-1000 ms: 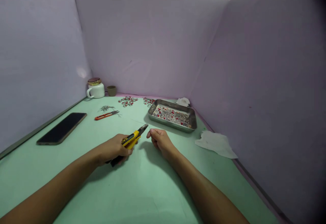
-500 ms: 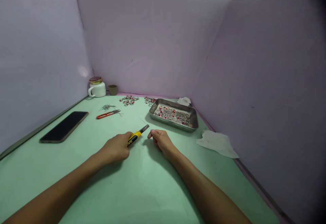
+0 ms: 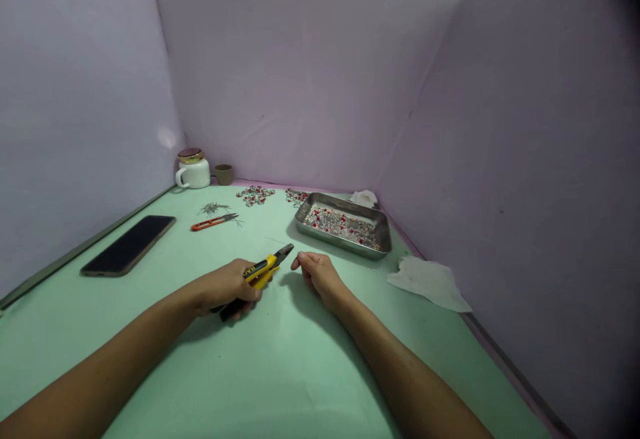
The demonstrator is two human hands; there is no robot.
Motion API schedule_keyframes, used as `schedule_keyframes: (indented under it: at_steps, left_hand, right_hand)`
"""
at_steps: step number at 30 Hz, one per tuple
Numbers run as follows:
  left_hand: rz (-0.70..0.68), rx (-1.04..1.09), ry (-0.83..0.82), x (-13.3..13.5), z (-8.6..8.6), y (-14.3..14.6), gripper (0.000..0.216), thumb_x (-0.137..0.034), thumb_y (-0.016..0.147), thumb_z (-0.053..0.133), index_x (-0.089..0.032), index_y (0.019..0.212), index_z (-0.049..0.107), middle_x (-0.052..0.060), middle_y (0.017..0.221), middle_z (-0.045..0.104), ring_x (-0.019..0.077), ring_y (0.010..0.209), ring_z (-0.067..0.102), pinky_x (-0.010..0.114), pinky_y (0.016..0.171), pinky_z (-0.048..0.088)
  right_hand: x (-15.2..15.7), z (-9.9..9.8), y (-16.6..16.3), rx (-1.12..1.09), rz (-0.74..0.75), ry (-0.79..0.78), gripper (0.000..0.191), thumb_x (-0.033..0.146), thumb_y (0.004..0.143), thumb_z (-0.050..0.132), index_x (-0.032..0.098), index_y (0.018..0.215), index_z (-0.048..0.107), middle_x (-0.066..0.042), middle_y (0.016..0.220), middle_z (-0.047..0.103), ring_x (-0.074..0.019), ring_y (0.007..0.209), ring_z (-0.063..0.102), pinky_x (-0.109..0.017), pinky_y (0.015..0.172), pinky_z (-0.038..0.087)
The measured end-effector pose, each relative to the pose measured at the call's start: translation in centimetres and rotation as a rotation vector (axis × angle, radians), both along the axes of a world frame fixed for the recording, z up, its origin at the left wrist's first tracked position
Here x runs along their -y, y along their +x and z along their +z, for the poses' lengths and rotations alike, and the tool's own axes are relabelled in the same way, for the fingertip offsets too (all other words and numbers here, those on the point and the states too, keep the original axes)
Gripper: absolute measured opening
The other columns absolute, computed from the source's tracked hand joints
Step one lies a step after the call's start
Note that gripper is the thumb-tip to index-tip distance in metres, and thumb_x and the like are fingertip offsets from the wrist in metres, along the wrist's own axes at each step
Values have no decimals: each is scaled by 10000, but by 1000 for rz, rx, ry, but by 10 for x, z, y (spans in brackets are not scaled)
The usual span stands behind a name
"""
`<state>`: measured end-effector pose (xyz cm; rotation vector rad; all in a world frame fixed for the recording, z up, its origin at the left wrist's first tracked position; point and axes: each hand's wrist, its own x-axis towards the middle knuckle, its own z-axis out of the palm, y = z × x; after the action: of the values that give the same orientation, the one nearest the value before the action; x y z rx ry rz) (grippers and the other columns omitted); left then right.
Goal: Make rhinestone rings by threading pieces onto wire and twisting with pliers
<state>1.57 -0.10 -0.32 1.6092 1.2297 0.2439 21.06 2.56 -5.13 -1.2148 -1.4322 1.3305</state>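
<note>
My left hand [image 3: 227,287] rests above the pale green table [image 3: 290,366] and is shut on yellow-and-black pliers [image 3: 260,272], with the metal jaws pointing up and to the right. My right hand [image 3: 320,274] sits just to the right of the jaws, its fingers loosely curled and nothing visible in them. A thin wire [image 3: 275,240] lies close beyond the jaws. I cannot tell whether anything holds it. A steel tray [image 3: 325,200] of red and silver beads stands ahead of my right hand.
Orange-handled snips [image 3: 214,223] lie beside a small heap of thin wires [image 3: 214,208]. Loose beads [image 3: 255,195] sit at the back. There are also a phone [image 3: 129,246], white mug [image 3: 193,172], small cup [image 3: 224,174], white cloth [image 3: 429,284], and lilac walls [image 3: 300,79].
The pliers have turned in my left hand, and their black handle ends show again below it. My right hand has barely moved. The whole view has shifted slightly.
</note>
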Motion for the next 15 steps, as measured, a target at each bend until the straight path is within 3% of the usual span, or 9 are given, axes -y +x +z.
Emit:
schedule_keyframes:
  at_steps: [5,7,11,15]
  left_hand:
    - [21,256,-186,2,1,2,98,-221,622,518,-176,690,463,-30,511,511,94,397,441,201,369,345]
    - [22,267,-200,2,1,1,97,-223,623,523,-175,680,460,-33,500,506,90,385,428,204,367,347]
    - [3,-15,31,0,-2,0,78,-237,647,478,-184,700,455,-43,501,488,111,396,445,231,389,356]
    - [43,-163,257,-4,-6,1,99,-194,594,502,-187,690,480,-36,578,506,147,525,506,249,494,359]
  right_hand:
    - [1,5,0,-29,20,40,288,381,766,426,154,648,559,93,386,267,-59,354,177,-207,381,141]
    - [1,6,-1,-26,13,37,283,375,764,428,154,644,557,93,388,263,-59,356,175,-208,383,144]
    - [0,3,-2,3,-1,25,279,362,763,429,151,653,573,92,392,259,-60,356,184,-210,390,151]
    - [-1,-1,-1,16,-6,11,276,350,756,433,146,649,585,90,386,265,-59,360,187,-212,396,151]
